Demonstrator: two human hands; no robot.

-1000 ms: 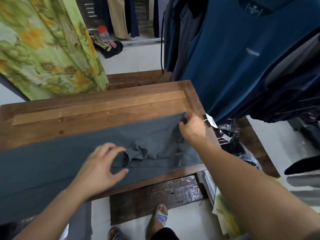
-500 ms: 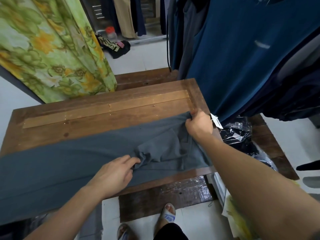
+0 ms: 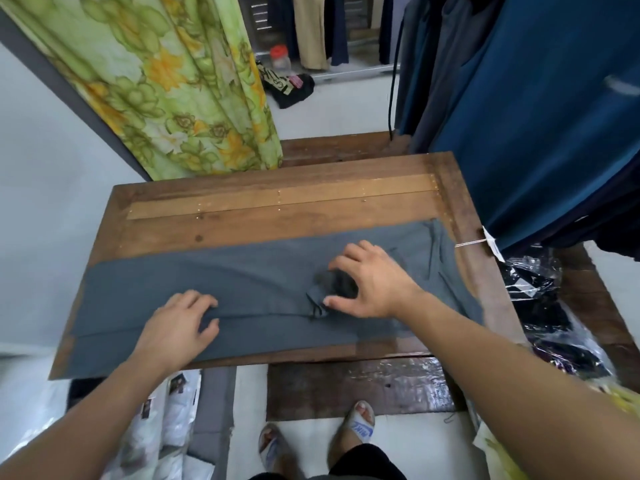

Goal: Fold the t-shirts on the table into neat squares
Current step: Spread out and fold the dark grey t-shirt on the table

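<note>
T-shirt (image 3: 259,289) spans table (image 3: 277,220), hanging blue garments (image 3: 536,133) crowding its right edge.

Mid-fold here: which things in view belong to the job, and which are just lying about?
Job: grey t-shirt, wooden table, left hand, right hand.
Lying about: floral curtain, hanging blue garments, price tag, bagged clothes, floor packets, red-lidded jar.
</note>
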